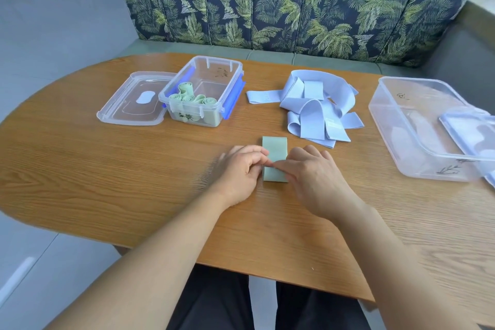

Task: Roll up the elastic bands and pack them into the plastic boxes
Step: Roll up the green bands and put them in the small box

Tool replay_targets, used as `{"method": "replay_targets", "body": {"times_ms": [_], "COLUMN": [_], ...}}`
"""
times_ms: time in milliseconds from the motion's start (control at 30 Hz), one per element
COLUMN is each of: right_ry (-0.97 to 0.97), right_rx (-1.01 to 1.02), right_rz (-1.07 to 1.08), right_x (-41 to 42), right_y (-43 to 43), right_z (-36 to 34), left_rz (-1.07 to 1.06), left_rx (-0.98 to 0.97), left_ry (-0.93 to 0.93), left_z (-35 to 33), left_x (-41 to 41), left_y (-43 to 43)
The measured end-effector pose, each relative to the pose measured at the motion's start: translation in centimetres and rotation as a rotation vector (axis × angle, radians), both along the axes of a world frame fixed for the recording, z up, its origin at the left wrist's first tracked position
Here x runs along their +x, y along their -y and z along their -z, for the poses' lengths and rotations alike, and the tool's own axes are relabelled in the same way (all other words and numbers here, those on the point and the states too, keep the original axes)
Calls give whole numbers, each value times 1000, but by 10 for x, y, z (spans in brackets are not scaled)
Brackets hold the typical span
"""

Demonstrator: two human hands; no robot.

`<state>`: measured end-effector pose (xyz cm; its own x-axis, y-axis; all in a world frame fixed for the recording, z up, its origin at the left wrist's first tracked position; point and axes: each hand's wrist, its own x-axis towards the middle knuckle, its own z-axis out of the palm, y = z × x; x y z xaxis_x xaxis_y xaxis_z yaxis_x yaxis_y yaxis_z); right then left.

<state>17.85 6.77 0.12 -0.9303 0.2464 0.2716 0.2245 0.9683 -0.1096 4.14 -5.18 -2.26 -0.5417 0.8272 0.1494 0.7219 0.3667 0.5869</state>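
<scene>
One loose green band [274, 151] lies flat mid-desk [107, 195], a bit toward the near edge. Its long axis runs from near edge to far edge, straight away from the person. Both hands sit on its near half, and the far half sticks out free beyond the fingers.

Left hand [239, 169]: grip closed, fingers curled, pinching the band's left edge. Right hand [314, 179]: forefinger laid across the band from the right, pressing it down. Grip looks loose rather than clamped, and I can't see whether the thumb is under the strip. The hands are equally near the band, one on each long edge.

Judged step: starting the roll. It would go from the near end toward the far end, along the long axis.

The roll's likely home is the small box [230, 72], far-left of the hands near the far edge, so the left hand is nearer to it.

Counts:
- Plastic boxes: two. The small box is open, and the large box [396, 139] at the right edge has no bands visible in it.
- Lids: two. One clear lid [128, 104] lies flat, touching the small box's left side. A second lid [467, 128] at the right edge is partly seen through the large box.
- Green rolls [192, 98] in the small box: about five, but they overlap so the count is unsure.
- Blue bands [310, 110]: one unrolled tangled heap between the two boxes toward the far edge. Too tangled to count.
</scene>
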Motion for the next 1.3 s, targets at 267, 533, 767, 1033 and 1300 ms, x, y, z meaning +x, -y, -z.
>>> {"method": "replay_targets", "body": {"times_ms": [267, 533, 767, 1033, 1300], "right_ry": [-43, -21, -16, 73, 135], "right_rx": [-24, -15, 26, -39, -55], "right_rz": [54, 102, 81, 64, 69], "right_x": [-3, -4, 9, 32, 31], "right_y": [0, 5, 14, 30, 28], "right_z": [0, 5, 2, -5, -12], "left_rz": [4, -6, -14, -27, 23], "left_rx": [-5, 9, 126, 111, 25], "left_ry": [-25, -3, 44, 48, -72], "left_z": [1, 1, 1, 0, -5], "left_x": [0, -1, -2, 3, 9], "left_y": [1, 0, 3, 4, 5]}}
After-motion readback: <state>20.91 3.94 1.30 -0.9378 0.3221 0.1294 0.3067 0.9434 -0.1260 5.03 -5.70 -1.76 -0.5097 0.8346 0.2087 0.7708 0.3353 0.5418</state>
